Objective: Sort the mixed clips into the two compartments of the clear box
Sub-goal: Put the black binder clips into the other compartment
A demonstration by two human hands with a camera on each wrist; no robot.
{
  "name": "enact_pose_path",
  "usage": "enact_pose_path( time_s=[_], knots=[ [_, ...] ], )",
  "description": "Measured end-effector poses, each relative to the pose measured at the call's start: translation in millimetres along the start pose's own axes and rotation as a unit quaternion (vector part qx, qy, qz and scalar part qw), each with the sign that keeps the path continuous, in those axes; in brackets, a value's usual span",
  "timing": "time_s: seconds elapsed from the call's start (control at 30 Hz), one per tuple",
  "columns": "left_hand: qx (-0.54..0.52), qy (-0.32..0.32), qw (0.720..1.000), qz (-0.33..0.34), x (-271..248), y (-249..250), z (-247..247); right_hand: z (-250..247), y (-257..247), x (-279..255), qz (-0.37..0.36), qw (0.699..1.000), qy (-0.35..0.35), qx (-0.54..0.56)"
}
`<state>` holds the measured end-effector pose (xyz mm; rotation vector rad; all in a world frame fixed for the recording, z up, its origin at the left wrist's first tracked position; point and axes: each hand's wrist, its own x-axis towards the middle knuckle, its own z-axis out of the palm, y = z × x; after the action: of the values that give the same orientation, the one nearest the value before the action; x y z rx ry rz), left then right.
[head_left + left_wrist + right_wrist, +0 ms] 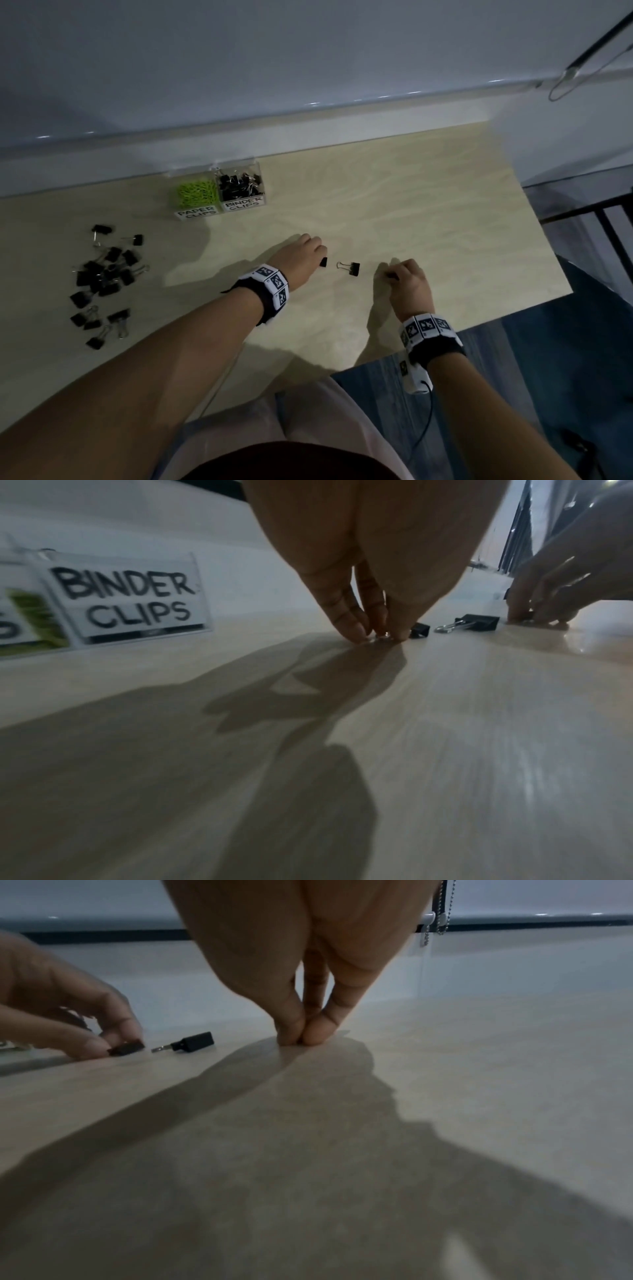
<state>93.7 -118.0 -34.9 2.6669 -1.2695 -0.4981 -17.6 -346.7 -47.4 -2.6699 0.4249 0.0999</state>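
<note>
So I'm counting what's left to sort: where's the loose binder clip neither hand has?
In the head view the free binder clip lies on the table between the left hand and right hand, nearer the left.

clear box (239, 163) labels: "PAPER CLIPS" (198, 212); "BINDER CLIPS" (244, 203)

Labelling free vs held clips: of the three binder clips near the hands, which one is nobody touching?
The middle binder clip, lying alone on the table between the hands, wire handles towards the left hand. Fingers of the left and right hand are on the other two.
</note>
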Motion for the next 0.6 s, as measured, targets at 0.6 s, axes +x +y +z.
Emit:
enact_pose_path(
  time_s=[0.6],
  knots=[
    [-0.221, 0.280, 0.893, -0.272, -53.4, -88.6, -64.6, 34.2, -80.4, 5.1, -0.103, 0.994, -0.035, -0.006]
  ],
)
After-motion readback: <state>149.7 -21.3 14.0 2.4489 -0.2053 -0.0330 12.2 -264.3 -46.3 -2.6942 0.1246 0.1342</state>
